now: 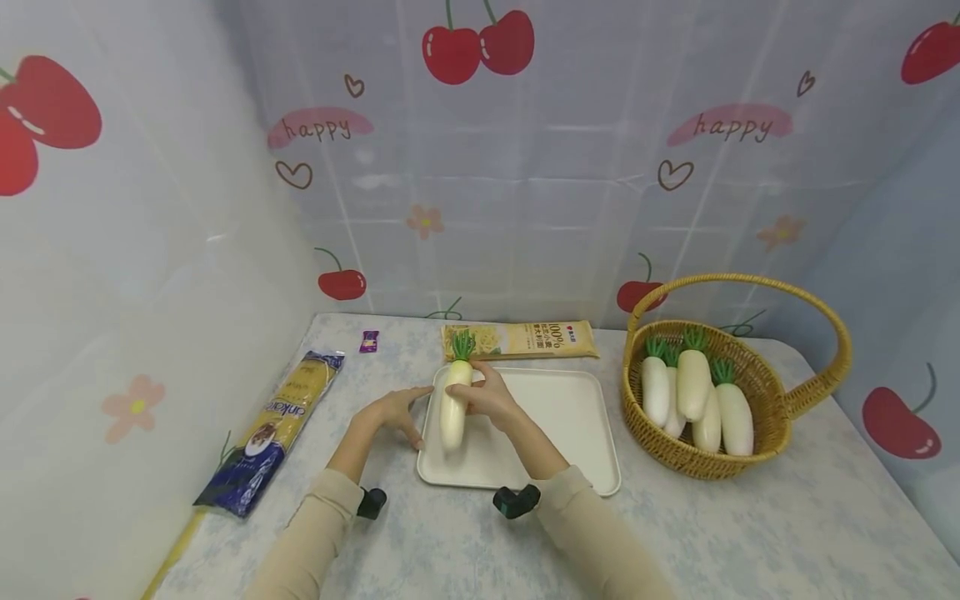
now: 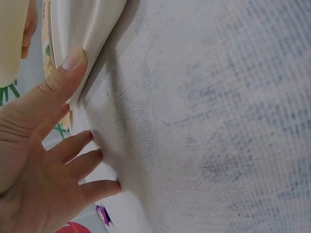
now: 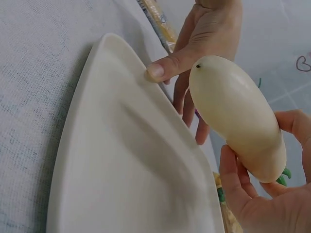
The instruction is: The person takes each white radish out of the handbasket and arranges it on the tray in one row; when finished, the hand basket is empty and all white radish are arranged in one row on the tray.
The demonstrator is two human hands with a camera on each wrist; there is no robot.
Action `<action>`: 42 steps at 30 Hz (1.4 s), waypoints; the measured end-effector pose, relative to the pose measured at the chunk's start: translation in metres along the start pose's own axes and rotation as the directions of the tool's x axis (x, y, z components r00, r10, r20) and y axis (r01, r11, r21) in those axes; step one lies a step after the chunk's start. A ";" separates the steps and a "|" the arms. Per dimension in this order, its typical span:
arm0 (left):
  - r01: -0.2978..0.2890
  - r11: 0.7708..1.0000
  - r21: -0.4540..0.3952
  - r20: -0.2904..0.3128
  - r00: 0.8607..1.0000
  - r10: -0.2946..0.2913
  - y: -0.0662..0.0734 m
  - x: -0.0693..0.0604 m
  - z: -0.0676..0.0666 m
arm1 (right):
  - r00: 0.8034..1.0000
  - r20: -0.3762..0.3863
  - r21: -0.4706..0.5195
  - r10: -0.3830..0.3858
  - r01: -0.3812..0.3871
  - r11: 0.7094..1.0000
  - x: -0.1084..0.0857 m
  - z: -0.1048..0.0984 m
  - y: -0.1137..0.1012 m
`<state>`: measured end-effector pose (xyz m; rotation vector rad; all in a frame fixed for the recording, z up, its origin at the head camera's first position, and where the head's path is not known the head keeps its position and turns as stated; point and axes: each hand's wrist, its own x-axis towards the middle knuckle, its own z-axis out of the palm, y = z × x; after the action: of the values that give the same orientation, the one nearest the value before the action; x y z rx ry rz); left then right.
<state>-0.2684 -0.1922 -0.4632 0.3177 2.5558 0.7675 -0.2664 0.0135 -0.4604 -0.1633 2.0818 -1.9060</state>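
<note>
A white radish point(image 1: 453, 407) with a green leafy top is held in my right hand point(image 1: 487, 395), above the left part of a white tray point(image 1: 551, 425). In the right wrist view the fingers and thumb grip the radish point(image 3: 238, 116) near its leafy end, and its shadow falls on the tray. My left hand point(image 1: 396, 412) is at the tray's left edge. Its thumb touches the rim in the left wrist view, while the other fingers spread, extended, beside the tray over the tablecloth.
A wicker basket point(image 1: 705, 467) with several white radishes point(image 1: 693, 383) stands to the right. Behind the tray lies a yellow pasta packet point(image 1: 525, 340). A blue and yellow pasta packet point(image 1: 273, 429) lies at the left, and a small purple wrapped piece point(image 1: 369, 342) at the back.
</note>
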 end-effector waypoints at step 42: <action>0.040 0.999 0.000 0.006 0.999 -0.040 0.002 0.000 0.001 | 1.000 -0.008 -0.361 0.016 -0.018 0.932 -0.002 0.018 0.018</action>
<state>-0.2675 -0.1899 -0.4623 0.2676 2.5486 0.7508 -0.2571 -0.0016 -0.4791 -0.2216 2.4113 -1.4954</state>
